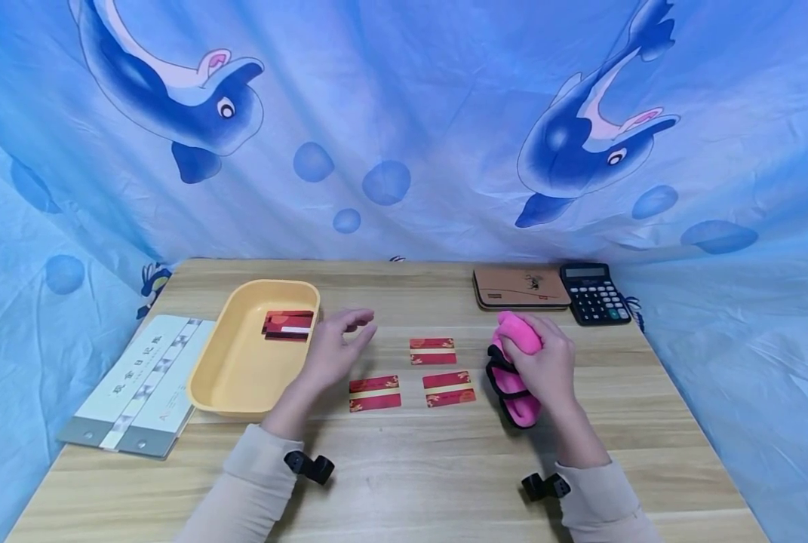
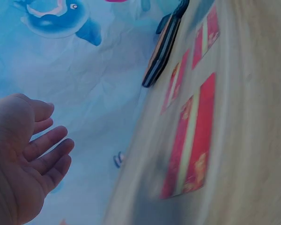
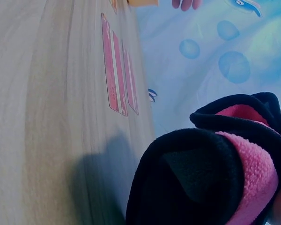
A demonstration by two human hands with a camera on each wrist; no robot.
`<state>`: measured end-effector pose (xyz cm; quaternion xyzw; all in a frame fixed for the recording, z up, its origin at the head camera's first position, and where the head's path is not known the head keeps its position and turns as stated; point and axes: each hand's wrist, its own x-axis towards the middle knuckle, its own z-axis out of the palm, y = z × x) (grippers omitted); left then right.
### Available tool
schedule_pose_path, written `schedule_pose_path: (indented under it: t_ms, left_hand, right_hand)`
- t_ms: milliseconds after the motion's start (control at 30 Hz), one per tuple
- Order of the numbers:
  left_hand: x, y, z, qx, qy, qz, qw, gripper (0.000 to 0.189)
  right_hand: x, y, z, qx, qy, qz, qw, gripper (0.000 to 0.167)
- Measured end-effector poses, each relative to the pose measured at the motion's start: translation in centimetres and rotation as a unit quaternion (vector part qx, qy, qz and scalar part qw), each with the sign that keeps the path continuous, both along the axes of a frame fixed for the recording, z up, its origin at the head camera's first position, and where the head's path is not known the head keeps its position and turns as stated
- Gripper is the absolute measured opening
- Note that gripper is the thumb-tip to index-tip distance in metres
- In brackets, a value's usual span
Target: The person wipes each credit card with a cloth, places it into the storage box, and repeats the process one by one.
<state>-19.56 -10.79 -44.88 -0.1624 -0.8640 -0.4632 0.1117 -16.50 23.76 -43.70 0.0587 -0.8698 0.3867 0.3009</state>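
Observation:
My right hand [image 1: 546, 360] grips a bunched pink cloth [image 1: 508, 381] with black edging, held over the right part of the table. In the right wrist view the folds of this cloth [image 3: 255, 171] fill the lower right, and most of the hand is hidden. My left hand [image 1: 336, 347] hovers by the right rim of a yellow tray [image 1: 230, 385], its fingers loosely bent around nothing. Between the hands lie three red cards with pale stripes: a back card [image 1: 433, 351], a front left card [image 1: 375, 394] and a front right card [image 1: 449, 389].
Inside the tray are several red and black cards [image 1: 288, 324]. White folders [image 1: 139, 385] lie left of it, partly under its edge. A brown wallet [image 1: 520, 289] and a black calculator [image 1: 594, 294] sit at the back right. A blue dolphin-print curtain [image 1: 444, 151] hangs behind the table.

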Motion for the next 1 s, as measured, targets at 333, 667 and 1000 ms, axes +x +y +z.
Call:
schedule_pose_path:
  t_ms: [333,667,1000]
  left_hand:
    - [0.0,2.3,-3.2,0.028,-0.063,-0.024,0.9973,0.032]
    - [-0.8,4.5,-5.6,0.02,-0.105,-0.039,0.9935,0.04]
    - [-2.5,6.3,-6.5,-0.045,-0.13,-0.059,0.9887,0.071]
  right_hand:
    - [0.0,-0.1,-0.3,0.006,0.003,0.003,1.0,0.044]
    - [0.0,-0.4,-0.4,0.007,-0.021,0.012,0.9997,0.044]
    - [-0.1,-0.5,-0.6,0.013,-0.02,0.023,0.9994,0.045]
